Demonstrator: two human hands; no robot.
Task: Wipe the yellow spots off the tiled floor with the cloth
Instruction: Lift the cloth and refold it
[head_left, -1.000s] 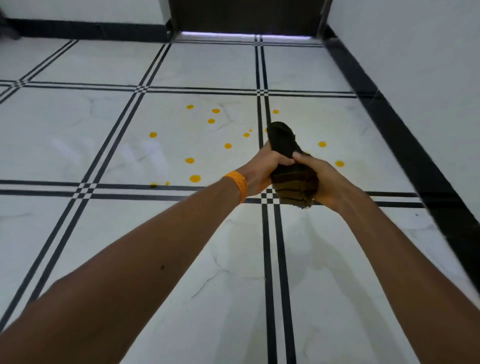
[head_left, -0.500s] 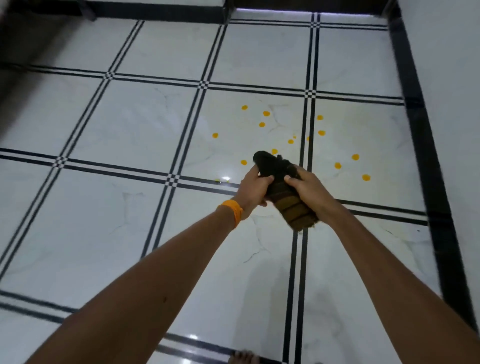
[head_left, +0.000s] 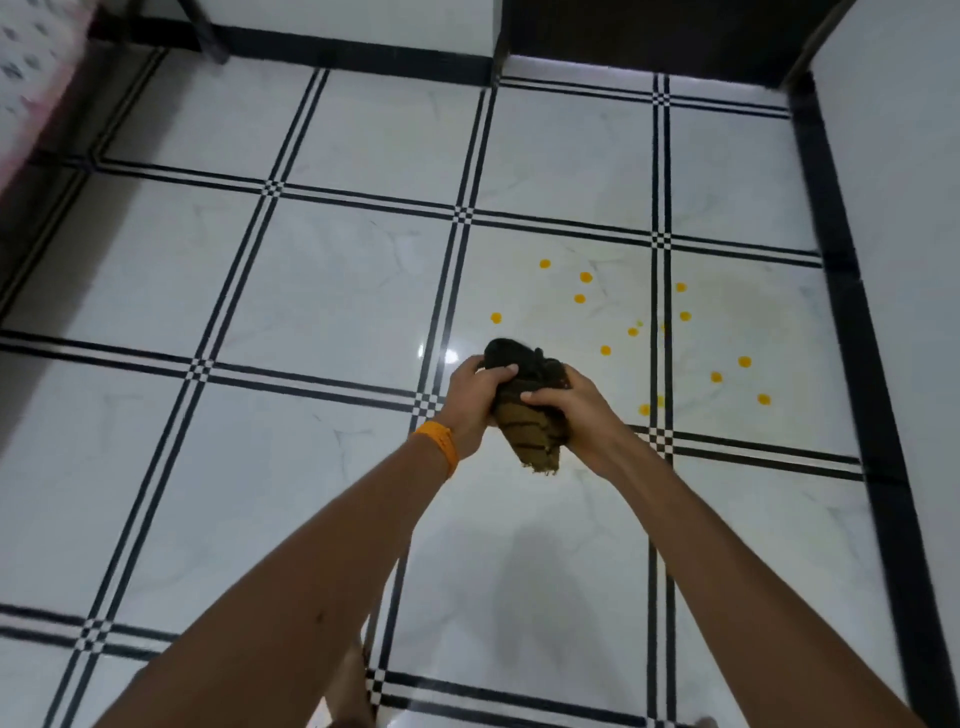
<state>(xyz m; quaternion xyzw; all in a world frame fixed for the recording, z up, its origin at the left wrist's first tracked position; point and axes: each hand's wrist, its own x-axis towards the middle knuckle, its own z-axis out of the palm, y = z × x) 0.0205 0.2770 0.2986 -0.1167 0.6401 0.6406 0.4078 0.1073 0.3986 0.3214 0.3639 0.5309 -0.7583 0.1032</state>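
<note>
A bunched olive-brown cloth with dark stripes and a darker wadded top end (head_left: 527, 415) is held in the air, off the glossy white marble-look tiled floor with black double-line borders (head_left: 332, 291). It sits just to the near-left of the scatter of small round yellow spots (head_left: 586, 277). Both hands are clamped on it and close together. The left hand (head_left: 470, 400), with an orange band at its wrist (head_left: 440, 447), grips the dark upper end on the side away from the spots. The right hand (head_left: 576, 415) wraps the striped middle on the side nearest them, fingers curled over the front. A frayed lower edge hangs free below both hands. The cloth looks light, soft and limp, with no stiffness of its own, so it will probably sag and unfold wherever it is not gripped. It likely works best gathered into a thick pad with one palm pressed flat on top and the loose fringe tucked under, or the fringe may trail and smear yellow across clean tile. The polished floor should let the fabric slide easily, so firm downward pressure seems needed. Whether the spots are wet or dried cannot be told. They spread across a black border line onto two tiles, reaching toward the black skirting (head_left: 852, 312) on their far side.
</note>
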